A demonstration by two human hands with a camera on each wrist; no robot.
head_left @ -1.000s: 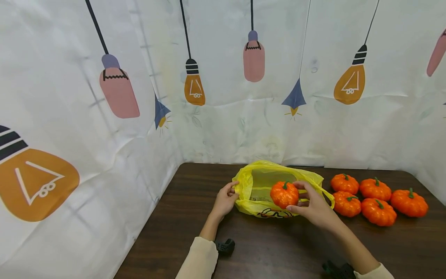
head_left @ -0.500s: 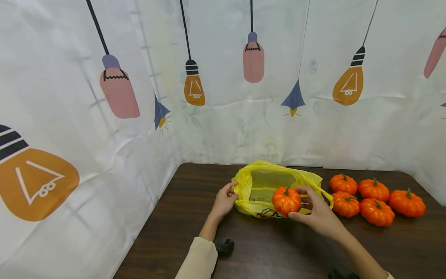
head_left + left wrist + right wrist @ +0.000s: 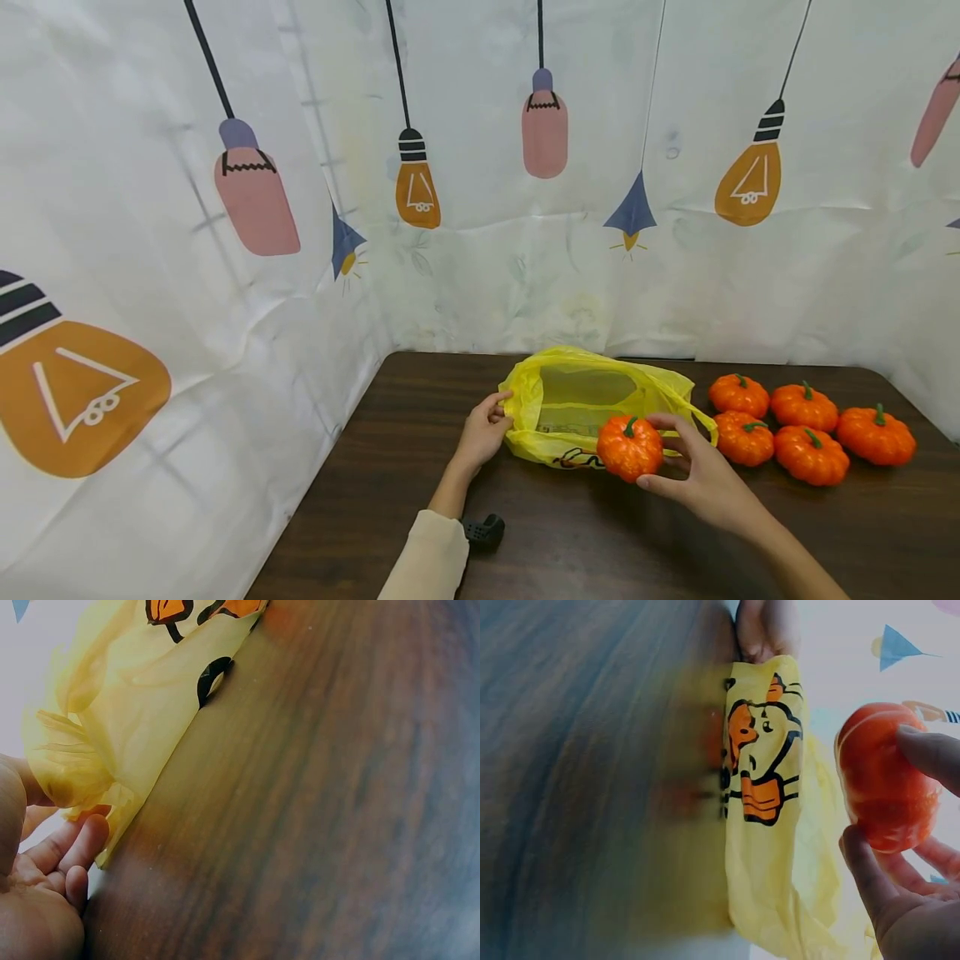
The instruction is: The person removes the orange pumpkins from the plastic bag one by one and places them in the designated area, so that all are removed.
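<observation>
In the head view a yellow plastic bag lies on the table with its mouth spread toward me. My left hand pinches the left edge of that mouth; the left wrist view shows the bunched plastic at the fingers. My right hand grips a small orange pumpkin with a green stem, thumb on one side and fingers on the other. The pumpkin is held up in front of the bag's near right rim. In the right wrist view, the bag's printed cartoon side is beside the held pumpkin.
Several more orange pumpkins stand grouped on the table right of the bag, the nearest close against its handle. The dark wooden table runs back to a white wall sheet printed with lamps. A black device sits at my left wrist.
My right hand has drawn the pumpkin from over the bag's mouth toward me and slightly right, past its near rim. The left hand stays at the bag's edge.
</observation>
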